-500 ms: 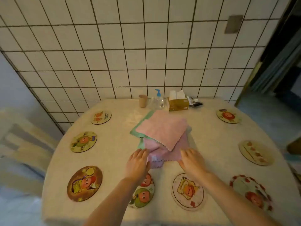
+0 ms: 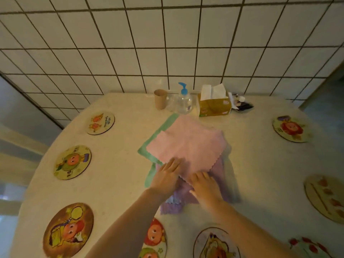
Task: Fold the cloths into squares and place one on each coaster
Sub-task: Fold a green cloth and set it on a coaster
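Reaching farther in than half a second ago, both hands now lie on the cloth pile mid-worktop. The left hand lies flat, fingers straight, on the pink cloth; the right hand rests on the purple cloth, grip unclear through blur. No cloth looks folded yet; the coasters around the rim lie bare.

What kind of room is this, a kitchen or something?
Probably a home dining corner or kitchen: a round table against a white tiled wall, picture coasters set around its edge, and a tissue box beside a pump bottle.
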Action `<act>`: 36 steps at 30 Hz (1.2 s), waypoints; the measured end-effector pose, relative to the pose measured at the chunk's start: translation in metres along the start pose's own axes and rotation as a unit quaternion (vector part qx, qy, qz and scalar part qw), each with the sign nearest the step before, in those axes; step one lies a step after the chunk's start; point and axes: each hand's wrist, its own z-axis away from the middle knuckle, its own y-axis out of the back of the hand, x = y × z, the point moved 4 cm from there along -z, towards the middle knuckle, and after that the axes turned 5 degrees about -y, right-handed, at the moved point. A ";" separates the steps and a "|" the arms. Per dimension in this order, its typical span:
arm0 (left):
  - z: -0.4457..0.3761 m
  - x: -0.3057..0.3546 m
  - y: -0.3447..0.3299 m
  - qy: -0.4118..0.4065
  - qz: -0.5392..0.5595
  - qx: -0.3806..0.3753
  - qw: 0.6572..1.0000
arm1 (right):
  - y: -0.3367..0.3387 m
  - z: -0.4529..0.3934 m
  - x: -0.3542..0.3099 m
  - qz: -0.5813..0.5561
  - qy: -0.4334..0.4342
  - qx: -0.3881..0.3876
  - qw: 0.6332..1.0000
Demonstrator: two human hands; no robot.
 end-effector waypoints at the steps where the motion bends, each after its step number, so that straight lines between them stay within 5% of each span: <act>1: -0.009 -0.002 -0.006 -0.035 -0.012 -0.008 0.999 | -0.002 -0.008 0.005 0.002 0.011 0.014 1.000; 6: -0.023 -0.010 -0.024 -0.055 -0.023 -0.079 0.995 | 0.013 -0.021 0.020 -0.039 0.097 0.047 0.993; 13: -0.048 -0.032 -0.002 -0.017 0.083 -0.001 0.996 | 0.082 -0.040 0.043 -0.257 0.109 0.009 0.960; 17: -0.063 -0.058 0.026 0.063 0.143 0.059 0.986 | 0.118 -0.057 0.056 -0.359 0.104 -0.011 0.928; 22: -0.060 -0.112 0.053 0.211 0.065 0.046 0.974 | 0.157 -0.070 0.067 -0.399 0.082 0.052 0.912; 26: -0.046 -0.138 0.111 0.267 0.031 0.163 0.949 | 0.181 -0.077 0.064 -0.371 0.060 0.118 0.919; 33: 0.011 -0.167 0.202 0.288 0.292 0.329 0.851 | 0.222 -0.088 -0.008 -0.480 0.069 0.131 0.864; 36: 0.054 -0.171 0.229 0.286 0.200 0.363 0.864 | 0.228 -0.092 -0.045 -0.455 0.095 0.153 0.872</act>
